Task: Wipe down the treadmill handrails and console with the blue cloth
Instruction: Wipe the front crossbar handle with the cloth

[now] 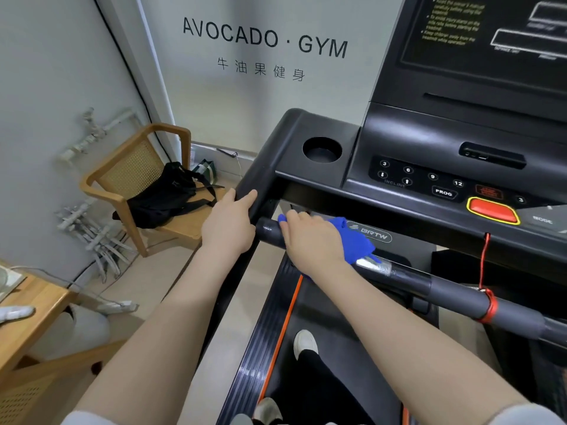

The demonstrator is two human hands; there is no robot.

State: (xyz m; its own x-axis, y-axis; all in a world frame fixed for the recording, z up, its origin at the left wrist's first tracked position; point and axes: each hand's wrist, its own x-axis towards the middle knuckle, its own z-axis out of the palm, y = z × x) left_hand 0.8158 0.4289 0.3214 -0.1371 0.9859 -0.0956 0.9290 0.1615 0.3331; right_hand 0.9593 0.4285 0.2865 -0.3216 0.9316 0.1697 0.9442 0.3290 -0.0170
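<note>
- At frame centre, our right hand (313, 240) grasps the blue cloth (356, 240) around the front handrail (445, 289), hiding its fingertips.
- Our left hand (228, 223) lies relaxed on the side handrail (264, 176); the console (460, 142) is cut off upper right.

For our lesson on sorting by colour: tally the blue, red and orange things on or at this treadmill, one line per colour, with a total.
Blue: 1, the blue cloth under the right hand on the front handrail.
Red: 2, the stop button and the safety cord.
Orange: 1, the deck stripe.
Total: 4.
</note>
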